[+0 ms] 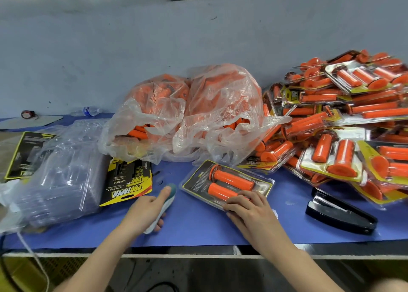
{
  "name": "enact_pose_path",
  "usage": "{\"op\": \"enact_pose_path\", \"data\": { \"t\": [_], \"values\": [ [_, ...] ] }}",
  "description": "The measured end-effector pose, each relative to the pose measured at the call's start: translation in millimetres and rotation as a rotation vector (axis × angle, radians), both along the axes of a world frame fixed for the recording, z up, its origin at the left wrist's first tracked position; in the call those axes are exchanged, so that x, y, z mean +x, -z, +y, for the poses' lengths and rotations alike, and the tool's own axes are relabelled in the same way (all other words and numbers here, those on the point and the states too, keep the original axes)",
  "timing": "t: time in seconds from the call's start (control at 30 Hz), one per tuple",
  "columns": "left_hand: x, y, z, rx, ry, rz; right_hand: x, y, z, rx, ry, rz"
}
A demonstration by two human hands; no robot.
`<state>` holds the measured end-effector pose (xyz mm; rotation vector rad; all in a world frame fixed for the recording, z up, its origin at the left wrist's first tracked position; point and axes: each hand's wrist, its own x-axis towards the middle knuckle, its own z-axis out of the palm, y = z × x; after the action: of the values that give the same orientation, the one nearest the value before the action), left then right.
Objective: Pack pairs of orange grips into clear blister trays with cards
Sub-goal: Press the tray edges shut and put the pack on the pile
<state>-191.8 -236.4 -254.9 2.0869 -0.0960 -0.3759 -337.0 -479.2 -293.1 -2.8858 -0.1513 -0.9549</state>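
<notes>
Left hand: the left hand is gripping a white and teal object, the thumb lying along its top and the other fingers curling under it.
Right hand: the right hand is holding the near end of the blister pack, and its bent fingers are covering the end of the nearer grip.
Blister pack: it is lying flat on the blue mat, just before the bags, and is carrying two orange grips side by side over a dark card.
Stapler: a black stapler is lying on the mat to the right of the right hand, near the foot of the pile.
Cards: a stack of yellow and black cards is lying beyond the left hand, touching the clear bag.
Clear bag: it is holding empty trays, taking the left side and hiding part of another card.
Grip bags: two thin plastic bags of loose orange grips are standing behind the pack and blocking the mat behind them.
Pile: a pile of finished packs is filling the right side up to the wall.
Bottle: a water bottle is lying at the wall, far left.
</notes>
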Motion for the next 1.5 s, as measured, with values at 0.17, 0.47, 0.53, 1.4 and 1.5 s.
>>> {"op": "enact_pose_path", "data": {
  "t": [0.17, 0.47, 0.53, 1.4, 1.5],
  "values": [
    [22.0, 4.7, 14.0, 0.469, 0.027, -0.325, -6.5, -2.6, -3.5, 0.035, -0.032, -0.003],
    [13.0, 5.4, 18.5, 0.802, -0.139, -0.595, -46.7, -12.8, -64.3, 0.127, 0.240, 0.104],
    [5.9, 4.9, 13.1, 0.782, -0.140, -0.858, -47.1, -15.5, -72.3, 0.370, 0.284, 0.137],
    [-59.7, 3.4, -18.7, -0.101, 0.472, 0.313, -11.9, -21.7, 18.8, 1.364, 0.207, 0.503],
    [-55.3, 0.3, -19.1, -0.110, 0.423, 0.299, -5.3, -20.9, 6.2, 1.224, 0.223, 0.551]
  ]
}}
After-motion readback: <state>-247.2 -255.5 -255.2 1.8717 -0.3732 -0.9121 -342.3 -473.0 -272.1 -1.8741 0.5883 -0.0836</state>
